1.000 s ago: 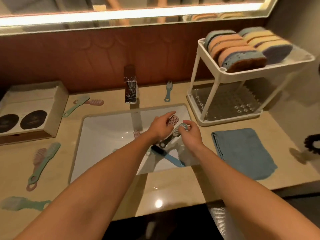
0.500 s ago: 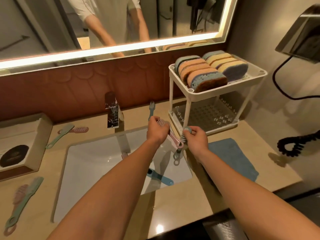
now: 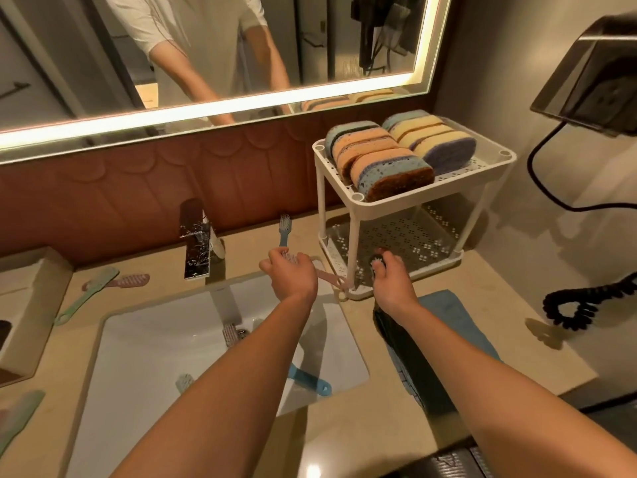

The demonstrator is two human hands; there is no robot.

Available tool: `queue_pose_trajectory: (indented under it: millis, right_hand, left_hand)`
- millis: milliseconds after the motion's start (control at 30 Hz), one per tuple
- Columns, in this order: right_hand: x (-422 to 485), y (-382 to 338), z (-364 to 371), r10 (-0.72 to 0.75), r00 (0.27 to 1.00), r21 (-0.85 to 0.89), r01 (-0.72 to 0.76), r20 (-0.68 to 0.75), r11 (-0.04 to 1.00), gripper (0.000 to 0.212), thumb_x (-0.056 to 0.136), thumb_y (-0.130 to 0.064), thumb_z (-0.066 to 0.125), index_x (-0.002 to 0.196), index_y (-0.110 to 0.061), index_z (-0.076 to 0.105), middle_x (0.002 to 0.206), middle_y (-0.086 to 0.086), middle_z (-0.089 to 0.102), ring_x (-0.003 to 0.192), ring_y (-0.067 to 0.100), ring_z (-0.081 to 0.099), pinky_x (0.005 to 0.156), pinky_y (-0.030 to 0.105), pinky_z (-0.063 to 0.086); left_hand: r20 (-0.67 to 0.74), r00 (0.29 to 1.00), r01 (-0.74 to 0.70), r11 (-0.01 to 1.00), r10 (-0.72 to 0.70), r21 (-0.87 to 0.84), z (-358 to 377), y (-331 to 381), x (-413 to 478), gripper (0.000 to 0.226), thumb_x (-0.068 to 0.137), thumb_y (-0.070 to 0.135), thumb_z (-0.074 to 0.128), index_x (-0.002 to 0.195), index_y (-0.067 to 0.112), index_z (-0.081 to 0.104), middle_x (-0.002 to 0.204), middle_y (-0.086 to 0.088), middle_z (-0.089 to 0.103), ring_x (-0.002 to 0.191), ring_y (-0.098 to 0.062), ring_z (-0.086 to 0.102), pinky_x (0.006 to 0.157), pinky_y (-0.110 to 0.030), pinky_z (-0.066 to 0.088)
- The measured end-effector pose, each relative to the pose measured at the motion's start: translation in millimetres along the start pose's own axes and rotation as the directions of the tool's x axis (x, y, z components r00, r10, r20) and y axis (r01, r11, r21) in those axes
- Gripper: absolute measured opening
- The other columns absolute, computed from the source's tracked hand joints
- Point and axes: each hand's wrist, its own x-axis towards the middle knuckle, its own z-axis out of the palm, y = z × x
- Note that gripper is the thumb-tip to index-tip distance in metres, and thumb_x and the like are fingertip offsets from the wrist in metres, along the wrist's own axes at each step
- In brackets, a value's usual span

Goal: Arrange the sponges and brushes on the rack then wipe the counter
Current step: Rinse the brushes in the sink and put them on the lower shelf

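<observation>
Head view: left hand (image 3: 293, 274) clasping pink brush (image 3: 329, 278), right hand (image 3: 393, 282) clasping second brush (image 3: 376, 260) at rack (image 3: 354, 243).

No legible text, label, brand, number or sign anywhere in view.
</observation>
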Motion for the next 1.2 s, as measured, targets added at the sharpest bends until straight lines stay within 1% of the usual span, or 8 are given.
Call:
queue_pose_trajectory:
  millis: [233, 333, 467, 633, 800, 900, 1033, 1200]
  right_hand:
    - [12, -3, 5, 0.015, 0.999, -0.035, -0.014, 0.031, 0.999, 0.036, 0.108, -0.017, 0.039, 0.142, -0.008, 0.046, 0.143, 0.011, 0.047, 0.129, 0.025, 0.049, 0.102, 0.033, 0.04]
    - [20, -6, 6, 0.0, 0.998, -0.159, 0.01, 0.059, 0.987, 0.033, 0.106, -0.011, 0.04, 0.137, -0.01, 0.053, 0.131, 0.014, 0.056, 0.118, 0.027, 0.056, 0.095, 0.033, 0.046]
    - [29, -10, 5, -0.052, 0.992, -0.339, 0.089, 0.118, 0.937, 0.047, 0.099, -0.001, 0.049, 0.141, -0.021, 0.051, 0.126, 0.014, 0.062, 0.12, 0.033, 0.057, 0.101, 0.046, 0.051]
    - [37, -16, 1, -0.108, 0.977, -0.535, 0.193, 0.187, 0.823, 0.046, 0.099, -0.007, 0.053, 0.141, -0.026, 0.046, 0.125, 0.013, 0.059, 0.118, 0.034, 0.056, 0.101, 0.045, 0.049]
    - [51, -6, 9, -0.118, 0.972, -0.533, 0.21, 0.202, 0.819, 0.038, 0.099, -0.008, 0.054, 0.134, -0.022, 0.049, 0.123, 0.011, 0.053, 0.114, 0.032, 0.055, 0.088, 0.033, 0.048]
    - [59, 3, 13, -0.162, 0.968, -0.51, 0.238, 0.189, 0.826, 0.039, 0.097, -0.008, 0.06, 0.133, -0.019, 0.052, 0.129, 0.012, 0.055, 0.118, 0.031, 0.055, 0.099, 0.037, 0.049]
    - [70, 16, 18, -0.374, 0.918, -0.503, 0.386, 0.131, 0.773, 0.042, 0.091, -0.007, 0.065, 0.131, -0.018, 0.059, 0.132, 0.012, 0.059, 0.123, 0.03, 0.055, 0.104, 0.043, 0.045]
    - [83, 36, 32, -0.393, 0.912, -0.4, 0.405, 0.115, 0.822, 0.041, 0.092, -0.013, 0.068, 0.131, -0.019, 0.058, 0.133, 0.01, 0.059, 0.125, 0.029, 0.054, 0.108, 0.046, 0.043]
  left_hand:
    - [-0.04, 0.999, 0.018, 0.998, -0.021, -0.065, 6, 2, 5, 0.036, 0.098, 0.029, 0.064, 0.125, 0.014, 0.046, 0.135, -0.01, 0.04, 0.099, -0.027, 0.056, 0.1, -0.038, 0.047]
    - [0.032, 0.999, 0.01, 0.996, -0.008, -0.087, 15, 0, 3, 0.04, 0.097, 0.026, 0.065, 0.129, 0.011, 0.046, 0.137, -0.011, 0.039, 0.11, -0.029, 0.056, 0.105, -0.037, 0.045]
    - [0.133, 0.991, -0.021, 0.998, 0.03, -0.066, 27, -6, 5, 0.043, 0.098, 0.021, 0.064, 0.134, 0.011, 0.044, 0.142, -0.01, 0.035, 0.12, -0.029, 0.055, 0.112, -0.036, 0.043]
    - [0.221, 0.96, -0.192, 0.979, 0.172, 0.072, 36, -13, 11, 0.039, 0.102, 0.006, 0.051, 0.14, 0.011, 0.045, 0.145, -0.007, 0.038, 0.125, -0.024, 0.054, 0.113, -0.031, 0.04]
    - [0.215, 0.911, -0.406, 0.854, 0.352, 0.325, 47, -19, 19, 0.032, 0.101, 0.028, 0.058, 0.132, 0.022, 0.057, 0.132, 0.001, 0.058, 0.114, -0.022, 0.061, 0.102, -0.041, 0.051]
    - [0.23, 0.843, -0.535, 0.717, 0.486, 0.447, 56, -25, 26, 0.028, 0.098, 0.033, 0.061, 0.125, 0.024, 0.061, 0.122, 0.003, 0.065, 0.112, -0.021, 0.056, 0.098, -0.041, 0.046]
    - [0.232, 0.804, -0.571, 0.605, 0.547, 0.555, 68, -19, 31, 0.024, 0.098, 0.035, 0.06, 0.119, 0.024, 0.065, 0.12, 0.0, 0.062, 0.11, -0.022, 0.049, 0.096, -0.038, 0.04]
    - [0.262, 0.807, -0.57, 0.579, 0.529, 0.583, 83, -11, 36, 0.018, 0.096, 0.026, 0.062, 0.113, 0.019, 0.063, 0.115, -0.005, 0.051, 0.105, -0.024, 0.045, 0.096, -0.037, 0.045]
